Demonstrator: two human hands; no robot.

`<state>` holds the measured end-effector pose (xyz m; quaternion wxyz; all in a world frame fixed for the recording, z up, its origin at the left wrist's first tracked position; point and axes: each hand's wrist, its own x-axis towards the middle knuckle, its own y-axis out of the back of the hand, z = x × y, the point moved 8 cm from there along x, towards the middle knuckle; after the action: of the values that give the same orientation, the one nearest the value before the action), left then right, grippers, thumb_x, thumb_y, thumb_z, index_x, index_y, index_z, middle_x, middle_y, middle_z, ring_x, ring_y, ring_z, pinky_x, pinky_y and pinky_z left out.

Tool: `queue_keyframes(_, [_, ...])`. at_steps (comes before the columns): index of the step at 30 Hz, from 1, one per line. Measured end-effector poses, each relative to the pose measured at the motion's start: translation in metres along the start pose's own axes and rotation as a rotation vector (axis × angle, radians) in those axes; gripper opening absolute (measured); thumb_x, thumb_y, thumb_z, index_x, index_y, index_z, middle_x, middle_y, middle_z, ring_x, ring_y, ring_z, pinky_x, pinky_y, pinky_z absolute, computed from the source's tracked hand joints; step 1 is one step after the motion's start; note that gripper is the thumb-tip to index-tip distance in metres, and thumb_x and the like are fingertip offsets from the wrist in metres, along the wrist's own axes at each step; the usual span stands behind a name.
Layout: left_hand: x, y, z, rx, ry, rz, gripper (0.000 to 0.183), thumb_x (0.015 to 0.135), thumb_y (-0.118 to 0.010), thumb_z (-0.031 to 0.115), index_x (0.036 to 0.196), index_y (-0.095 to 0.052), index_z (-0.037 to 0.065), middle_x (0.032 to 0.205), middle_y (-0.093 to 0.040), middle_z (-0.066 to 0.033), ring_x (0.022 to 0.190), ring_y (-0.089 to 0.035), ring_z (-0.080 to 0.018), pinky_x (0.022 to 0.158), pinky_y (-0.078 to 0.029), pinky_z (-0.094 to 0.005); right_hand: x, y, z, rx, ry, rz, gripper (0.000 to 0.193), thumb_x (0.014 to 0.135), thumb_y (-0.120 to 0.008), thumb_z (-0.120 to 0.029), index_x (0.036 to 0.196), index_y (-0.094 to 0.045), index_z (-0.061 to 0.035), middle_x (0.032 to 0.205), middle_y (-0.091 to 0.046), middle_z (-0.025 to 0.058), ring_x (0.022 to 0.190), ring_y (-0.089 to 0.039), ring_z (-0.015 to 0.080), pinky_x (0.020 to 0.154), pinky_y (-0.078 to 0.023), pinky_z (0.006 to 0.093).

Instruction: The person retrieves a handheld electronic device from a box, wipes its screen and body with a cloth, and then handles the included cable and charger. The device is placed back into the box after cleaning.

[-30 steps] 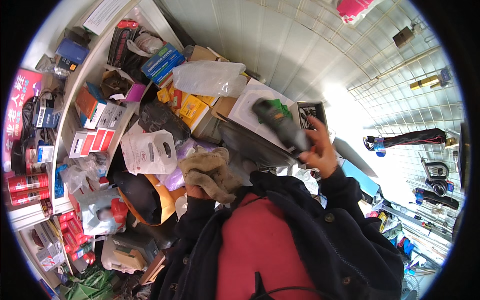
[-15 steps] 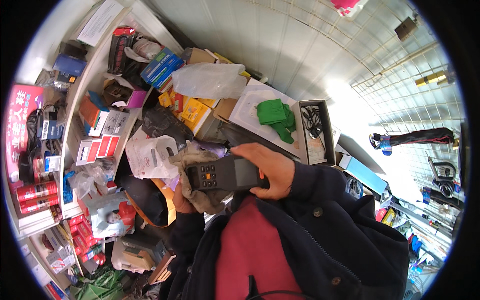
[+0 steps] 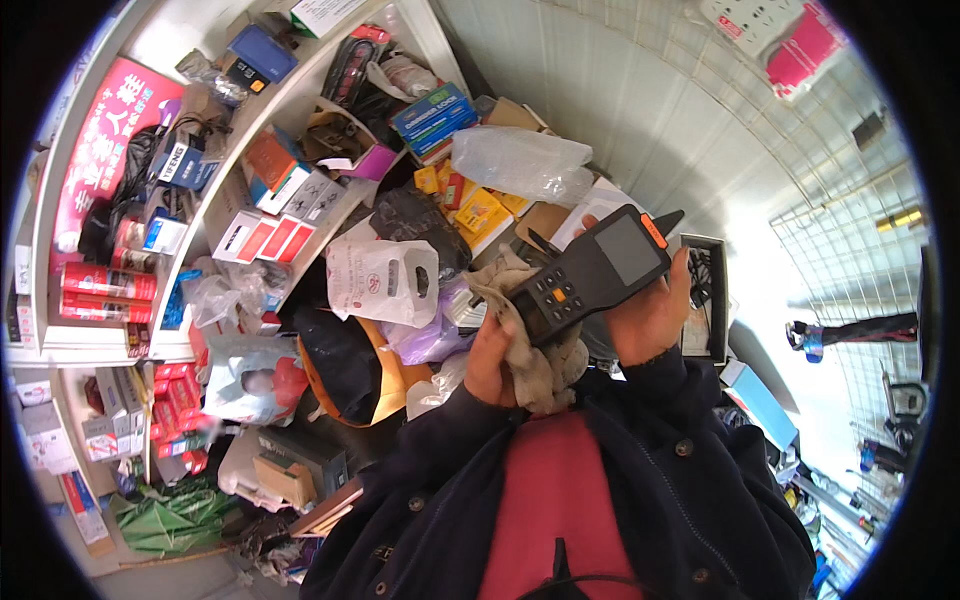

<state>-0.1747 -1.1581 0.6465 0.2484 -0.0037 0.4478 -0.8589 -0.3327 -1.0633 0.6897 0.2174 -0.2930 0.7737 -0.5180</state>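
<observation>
A black handheld keypad device (image 3: 568,293) is held in front of my chest, its screen end raised toward the upper right. It has a grey screen, small buttons with one orange, and orange trim near a stubby black tip. My right hand (image 3: 648,318) grips the screen end from below and the side, thumb along the edge. A worn grey-beige cloth (image 3: 540,375) wraps round the lower keypad end. My left hand (image 3: 488,362) is closed on that cloth, against the device's lower end. The fingers behind the device are partly hidden.
Crowded shelves (image 3: 225,175) of boxes curve along the left. Behind the device lie a white plastic bag (image 3: 383,282), yellow boxes (image 3: 483,215) and clear plastic wrap (image 3: 522,165). An open box with cables (image 3: 703,280) stands to the right, beneath a wire grid wall (image 3: 845,235).
My right hand has shifted from over the screen end to beneath it, and the device now tilts up to the right. The view has swung, moving the surroundings rightward.
</observation>
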Motion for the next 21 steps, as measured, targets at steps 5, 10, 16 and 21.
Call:
queue_keyframes(5, [-0.025,-0.026,0.006,0.307,0.023,-0.216,0.078,0.095,-0.067,0.006,0.158,-0.023,0.003,0.15,-0.045,-0.0107,0.139,-0.046,-0.021,0.115,-0.037,-0.0381,-0.018,-0.028,0.025,0.046,-0.063,0.038,0.093,0.098,-0.031,-0.078,0.143,-0.05,0.0012,0.132,-0.062,0.0251,0.116,-0.065,0.0376,0.098,-0.055,0.0502])
queue_keyframes(10, [-0.051,-0.036,0.018,0.593,-0.051,-0.343,0.078,0.097,-0.067,0.011,0.159,-0.021,0.001,0.151,-0.044,-0.0103,0.137,-0.044,-0.0177,0.114,-0.036,-0.0347,-0.051,-0.029,0.046,-0.031,-0.012,0.165,0.094,0.096,-0.031,-0.081,0.139,-0.053,-0.0002,0.119,-0.064,0.0208,0.1,-0.065,0.0327,0.083,-0.059,0.0439])
queue_keyframes(16, [-0.073,-0.037,0.018,0.699,-0.126,-0.39,0.055,0.103,-0.057,0.016,0.15,-0.039,-0.004,0.14,-0.056,-0.0153,0.128,-0.052,-0.0199,0.107,-0.041,-0.0347,-0.083,-0.04,0.038,-0.086,0.101,0.112,0.096,0.098,-0.024,-0.08,0.136,-0.055,0.0023,0.118,-0.067,0.0214,0.094,-0.068,0.0311,0.081,-0.059,0.042])
queue_keyframes(21, [-0.074,-0.001,0.005,1.088,-0.005,-0.228,0.034,0.107,-0.047,0.022,0.122,-0.064,-0.003,0.089,-0.064,-0.005,0.084,-0.057,-0.0131,0.071,-0.044,-0.0331,-0.1,-0.041,0.041,-0.076,0.118,0.114,0.088,0.101,-0.028,-0.074,0.134,-0.056,0.0017,0.118,-0.068,0.0189,0.096,-0.069,0.0285,0.083,-0.058,0.0396])
